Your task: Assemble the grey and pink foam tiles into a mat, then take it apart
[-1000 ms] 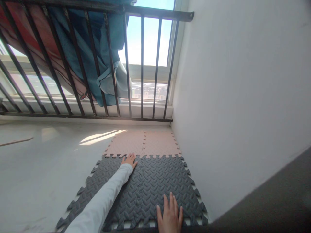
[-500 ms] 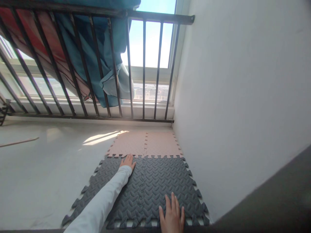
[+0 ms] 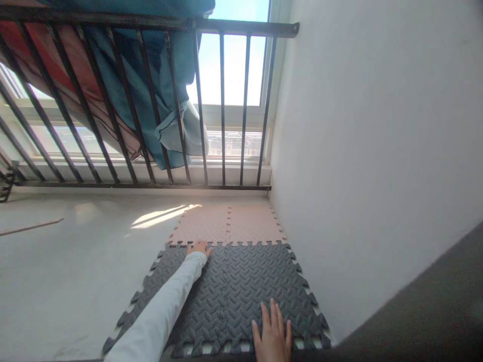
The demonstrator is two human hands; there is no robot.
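Note:
Dark grey foam mats with jigsaw edges lie on the floor, joined along their far side to pink foam mats. My left hand, at the end of a light sleeve, rests at the seam between the left grey and pink mats, fingers apart. Near the close edge of the right grey mat, my right hand lies flat with its fingers spread. Neither hand holds anything.
A white wall rises along the mats' right side. Beyond the pink mats stands a black railing, with blue and red cloth behind its bars. A thin strip lies on the pale floor at left.
My left hand has shifted slightly, its fingers looking shorter and more bent at the seam. The camera view has moved a little; my right hand remains flat on the grey mat.

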